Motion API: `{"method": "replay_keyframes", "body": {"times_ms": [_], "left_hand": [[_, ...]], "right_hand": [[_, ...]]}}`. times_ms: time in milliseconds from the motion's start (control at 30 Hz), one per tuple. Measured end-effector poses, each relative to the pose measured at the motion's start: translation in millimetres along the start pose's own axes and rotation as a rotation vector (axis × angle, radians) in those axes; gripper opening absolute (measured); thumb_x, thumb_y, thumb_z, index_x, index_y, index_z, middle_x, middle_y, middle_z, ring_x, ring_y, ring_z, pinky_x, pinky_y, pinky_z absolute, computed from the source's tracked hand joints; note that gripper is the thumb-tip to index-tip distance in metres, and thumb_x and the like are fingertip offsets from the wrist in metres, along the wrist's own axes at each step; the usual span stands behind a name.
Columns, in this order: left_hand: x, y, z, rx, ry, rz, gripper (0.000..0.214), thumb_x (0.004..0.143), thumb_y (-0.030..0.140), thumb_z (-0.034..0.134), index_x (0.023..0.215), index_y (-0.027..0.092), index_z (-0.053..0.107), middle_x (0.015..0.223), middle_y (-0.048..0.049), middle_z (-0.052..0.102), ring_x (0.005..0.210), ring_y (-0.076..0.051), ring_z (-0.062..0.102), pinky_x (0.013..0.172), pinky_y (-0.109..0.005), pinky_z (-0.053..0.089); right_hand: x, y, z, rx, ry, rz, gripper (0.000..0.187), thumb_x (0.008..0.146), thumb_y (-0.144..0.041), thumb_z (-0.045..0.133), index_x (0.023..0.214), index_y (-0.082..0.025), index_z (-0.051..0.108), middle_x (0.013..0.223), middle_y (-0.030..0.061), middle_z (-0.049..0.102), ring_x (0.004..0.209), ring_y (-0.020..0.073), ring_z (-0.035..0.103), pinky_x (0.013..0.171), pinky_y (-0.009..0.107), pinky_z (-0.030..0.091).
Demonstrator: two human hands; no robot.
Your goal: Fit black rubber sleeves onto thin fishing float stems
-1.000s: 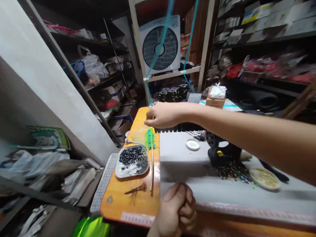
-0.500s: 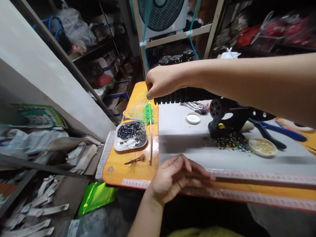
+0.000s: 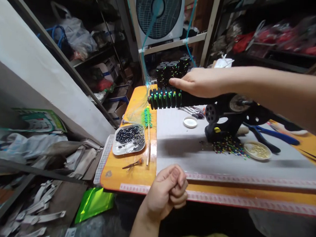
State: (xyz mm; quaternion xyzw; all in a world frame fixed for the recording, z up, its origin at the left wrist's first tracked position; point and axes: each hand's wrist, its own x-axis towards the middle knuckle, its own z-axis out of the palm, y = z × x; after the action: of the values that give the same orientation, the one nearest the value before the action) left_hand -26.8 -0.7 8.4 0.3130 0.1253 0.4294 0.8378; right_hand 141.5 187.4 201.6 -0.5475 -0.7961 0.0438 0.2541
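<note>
My right hand (image 3: 199, 83) reaches across the table and lies flat, fingers stretched, on top of a black ribbed roller (image 3: 165, 97) that carries green and blue line in its end grooves. The roller sticks out leftward from a black winder stand (image 3: 223, 125). My left hand (image 3: 167, 191) hovers at the table's near edge, curled into a loose fist with thumb against fingers; whether anything is pinched there I cannot make out. A thin teal line (image 3: 146, 47) runs up from the roller's end toward the shelf above.
On the orange table (image 3: 133, 177) lie a tray of small black pieces (image 3: 129, 138), a stick with green-blue feathers (image 3: 147, 128), a white lid (image 3: 190, 122), coloured beads (image 3: 229, 145), a dish of brass bits (image 3: 257, 151) and blue pliers (image 3: 276, 133). A fan (image 3: 159, 14) and black spools (image 3: 172, 71) stand behind.
My right hand moved from pinching at the roller's left tip to lying flat further right on the roller. My left hand opened over the table edge, then curled shut again.
</note>
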Motion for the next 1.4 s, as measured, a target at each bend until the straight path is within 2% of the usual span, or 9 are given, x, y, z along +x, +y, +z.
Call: {"method": "replay_keyframes", "body": {"times_ms": [233, 400, 533, 800, 967, 1133, 1200, 1267, 1400], "left_hand": [[-10.4, -16.9, -0.4, -0.023, 0.014, 0.026, 0.033, 0.106, 0.042, 0.055, 0.082, 0.021, 0.047, 0.052, 0.0131, 0.026, 0.036, -0.004, 0.008, 0.034, -0.013, 0.016], [-9.2, -19.8, 1.3, -0.009, 0.040, 0.041, 0.031, 0.106, 0.041, 0.056, 0.083, 0.020, 0.049, 0.053, 0.0126, 0.026, 0.037, -0.004, 0.010, 0.035, -0.013, 0.017], [-6.7, -21.6, 4.5, 0.006, 0.065, 0.037, 0.030, 0.105, 0.040, 0.058, 0.084, 0.020, 0.051, 0.053, 0.0121, 0.027, 0.038, -0.005, 0.012, 0.036, -0.013, 0.018], [-6.3, -22.7, 1.6, 0.006, 0.070, 0.019, 0.030, 0.104, 0.042, 0.058, 0.084, 0.021, 0.050, 0.052, 0.0109, 0.033, 0.037, -0.005, 0.012, 0.035, -0.013, 0.017], [-5.6, -24.2, 1.3, 0.013, 0.072, 0.016, 0.031, 0.103, 0.043, 0.060, 0.084, 0.021, 0.050, 0.051, 0.0108, 0.034, 0.036, -0.005, 0.014, 0.035, -0.014, 0.018], [-9.5, -28.6, 2.0, 0.039, 0.135, 0.072, 0.032, 0.101, 0.045, 0.062, 0.083, 0.020, 0.052, 0.050, 0.0104, 0.035, 0.036, -0.005, 0.017, 0.036, -0.015, 0.021], [-13.1, -28.9, 2.7, 0.059, 0.172, 0.111, 0.034, 0.101, 0.046, 0.062, 0.081, 0.020, 0.053, 0.050, 0.0100, 0.035, 0.037, -0.005, 0.020, 0.037, -0.015, 0.024], [-15.6, -28.6, 3.8, 0.080, 0.189, 0.136, 0.036, 0.101, 0.048, 0.062, 0.080, 0.019, 0.054, 0.049, 0.0097, 0.036, 0.037, -0.006, 0.022, 0.037, -0.015, 0.026], [-11.6, -32.7, 6.0, 0.109, 0.152, 0.122, 0.037, 0.101, 0.050, 0.061, 0.080, 0.020, 0.053, 0.046, 0.0091, 0.041, 0.032, -0.006, 0.021, 0.033, -0.016, 0.026]], "right_hand": [[-34.3, -2.7, 12.3, -0.247, -0.067, -0.185, 0.046, 0.108, -0.048, 0.042, 0.104, -0.012, 0.069, 0.114, 0.0197, 0.073, 0.116, 0.0450, 0.067, 0.099, 0.063, 0.046], [-3.8, 1.6, -9.8, -0.197, -0.229, -0.185, 0.064, 0.109, -0.059, 0.030, 0.102, -0.015, 0.076, 0.098, 0.0120, 0.076, 0.097, 0.0311, 0.073, 0.086, 0.047, 0.053], [22.7, -25.7, -8.3, -0.071, -0.338, -0.269, 0.052, 0.107, -0.058, 0.040, 0.116, -0.021, 0.076, 0.113, 0.0043, 0.077, 0.103, 0.0255, 0.072, 0.089, 0.039, 0.054], [42.2, -69.9, 28.7, -0.078, -0.482, -0.324, 0.022, 0.087, -0.035, 0.068, 0.073, -0.018, 0.072, 0.077, 0.0063, 0.071, 0.076, 0.0260, 0.069, 0.066, 0.038, 0.053], [42.5, -73.1, 28.0, -0.069, -0.453, -0.331, 0.019, 0.085, -0.028, 0.068, 0.069, -0.018, 0.069, 0.077, 0.0077, 0.069, 0.082, 0.0296, 0.070, 0.076, 0.043, 0.056], [-22.0, -65.1, 26.5, 0.129, -0.114, -0.454, 0.020, 0.094, -0.034, 0.061, 0.107, -0.021, 0.068, 0.140, 0.0133, 0.059, 0.136, 0.0353, 0.050, 0.117, 0.052, 0.037], [-66.5, -48.7, 36.0, 0.741, 0.116, -0.341, 0.015, 0.091, -0.041, 0.070, 0.086, -0.027, 0.069, 0.109, 0.0076, 0.068, 0.115, 0.0320, 0.061, 0.109, 0.050, 0.044], [-107.0, -29.8, 53.4, 0.919, 0.208, -0.195, 0.039, 0.102, -0.052, 0.049, 0.071, -0.031, 0.059, 0.080, 0.0054, 0.060, 0.092, 0.0307, 0.064, 0.085, 0.049, 0.052], [-143.9, -13.8, 91.7, 1.159, 0.044, 0.079, 0.025, 0.097, -0.058, 0.055, 0.091, -0.035, 0.064, 0.100, 0.0083, 0.068, 0.097, 0.0324, 0.067, 0.078, 0.047, 0.055]]}}
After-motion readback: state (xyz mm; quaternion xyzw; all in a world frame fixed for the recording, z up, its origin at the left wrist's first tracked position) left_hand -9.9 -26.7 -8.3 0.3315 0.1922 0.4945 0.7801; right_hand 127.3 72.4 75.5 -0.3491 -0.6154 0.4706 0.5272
